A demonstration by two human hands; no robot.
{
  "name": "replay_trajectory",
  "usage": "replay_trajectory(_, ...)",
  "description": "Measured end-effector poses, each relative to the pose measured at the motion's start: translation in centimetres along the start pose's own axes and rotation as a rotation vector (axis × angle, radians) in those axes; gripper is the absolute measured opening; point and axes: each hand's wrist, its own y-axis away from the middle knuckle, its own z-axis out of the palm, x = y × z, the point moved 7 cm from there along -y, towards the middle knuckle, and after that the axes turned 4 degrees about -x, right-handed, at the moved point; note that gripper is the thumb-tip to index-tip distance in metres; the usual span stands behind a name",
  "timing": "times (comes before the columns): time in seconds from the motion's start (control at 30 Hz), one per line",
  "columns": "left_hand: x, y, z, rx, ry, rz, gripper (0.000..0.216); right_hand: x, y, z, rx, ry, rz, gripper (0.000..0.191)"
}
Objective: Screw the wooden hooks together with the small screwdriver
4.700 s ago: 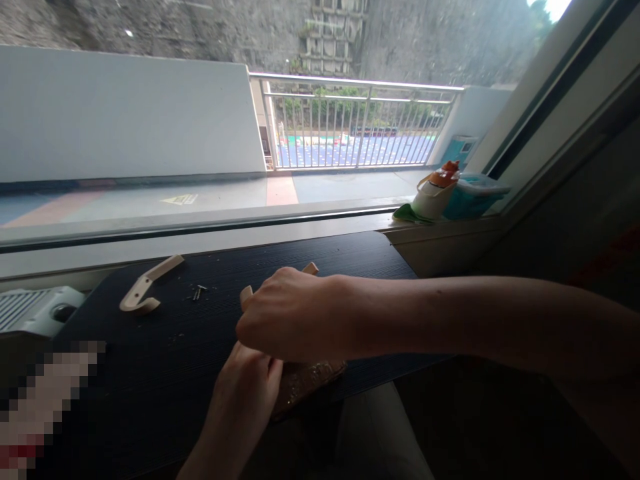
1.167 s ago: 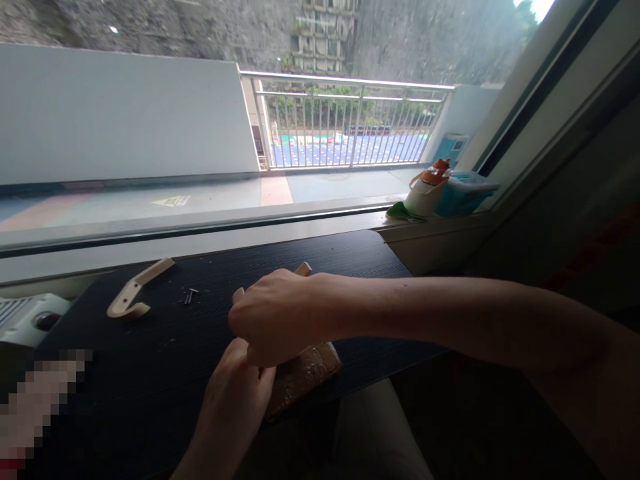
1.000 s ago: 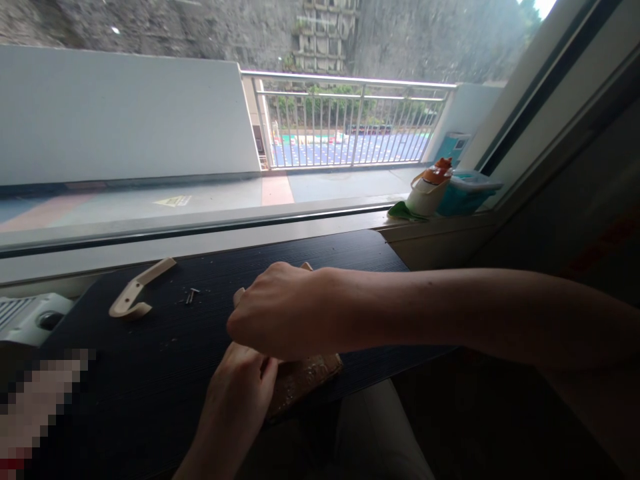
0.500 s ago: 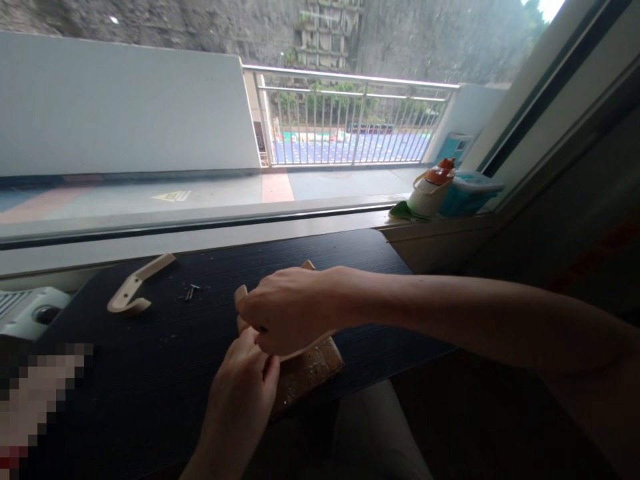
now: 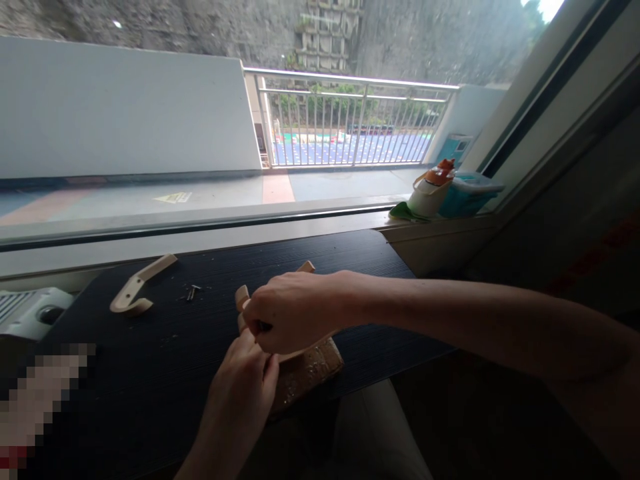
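My right hand (image 5: 297, 313) curls over a pale wooden piece (image 5: 242, 297), my left hand (image 5: 243, 377) close below, seemingly for steadiness; what my fingers (image 5: 256, 312) grip, I cannot tell.

Dim inside, daylight thru lg window (image 5: 400, 47), blk tbl (image 5: 350, 250) by sill (image 5: 150, 245), pale wall (image 5: 125, 110) + metal railing (image 5: 361, 120) outside.

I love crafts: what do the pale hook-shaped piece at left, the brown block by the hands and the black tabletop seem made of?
Pale, hook-shaped, wood-like piece: probably smooth, matte wood, from its even tan.
Brown, oblong block: unclear, perhaps wood or wrapped; its glints suggest gloss.
Black, flat tabletop: likely laminate or stained wood; fine parallel lines show.
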Motion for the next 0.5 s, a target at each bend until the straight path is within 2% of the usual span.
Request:
replay_trajectory(0.2,-0.4,0.6,0.5,-0.024,0.007,-0.036,0.032,-2.6,-0.4,-0.3,-0.011,0.280,-0.022,0.015)
replay_trajectory(0.4,0.1,0.8,0.2,-0.011,0.038,-0.049,0.031,-3.3,-1.3,0.3,-0.068,0.274,0.014,0.016)
replay_trajectory(0.5,-0.1,0.6,0.3,0.001,0.051,-0.058,0.032,-3.0,-1.2,0.2,-0.070,0.262,-0.036,0.017)
